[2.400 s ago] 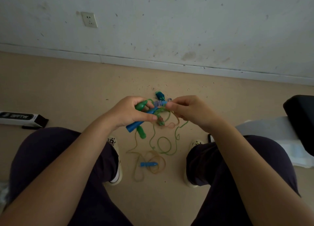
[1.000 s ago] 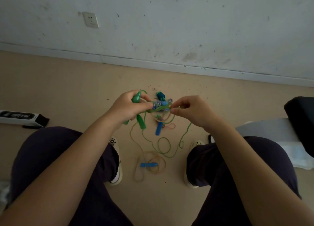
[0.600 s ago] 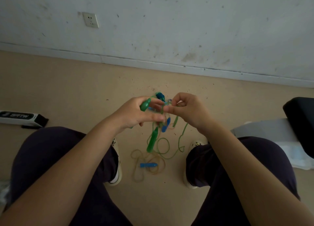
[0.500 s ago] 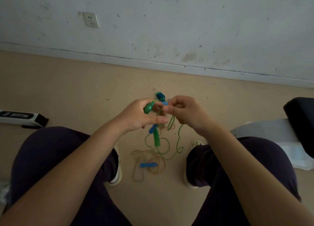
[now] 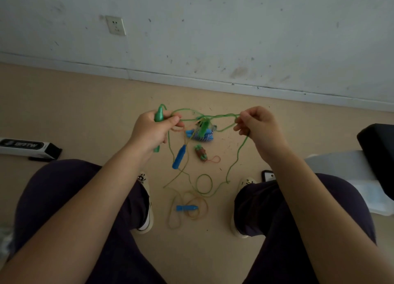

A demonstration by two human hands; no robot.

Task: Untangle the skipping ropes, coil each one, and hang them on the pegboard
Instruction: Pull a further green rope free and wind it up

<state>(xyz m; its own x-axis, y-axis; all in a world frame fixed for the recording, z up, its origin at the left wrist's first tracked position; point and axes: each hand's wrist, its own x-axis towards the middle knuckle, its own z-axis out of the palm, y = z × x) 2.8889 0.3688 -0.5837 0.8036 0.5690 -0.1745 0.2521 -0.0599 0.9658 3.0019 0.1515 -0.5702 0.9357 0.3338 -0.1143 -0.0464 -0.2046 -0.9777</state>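
Two hands stretch a thin green skipping rope between them above the floor, with a knot of ropes and handles hanging in the middle.

The left hand (image 5: 152,129) has its fingers curled around a green plastic handle (image 5: 158,115), and the right hand (image 5: 257,124) pinches the thin green skipping rope (image 5: 223,115) with thumb and fingertips. Between the hands the rope carries a tangle (image 5: 203,130) with a second green handle, a blue handle and a blue-and-white braided cord. Below it hang a long blue plastic handle (image 5: 178,156) and a small green-and-brown bundle (image 5: 201,153). On the beige floor (image 5: 85,104), between the two shoes, lie loops of green and thin tan rope (image 5: 193,214) around a short blue handle (image 5: 187,208). A white and black box (image 5: 27,148) lies on the floor at the left.
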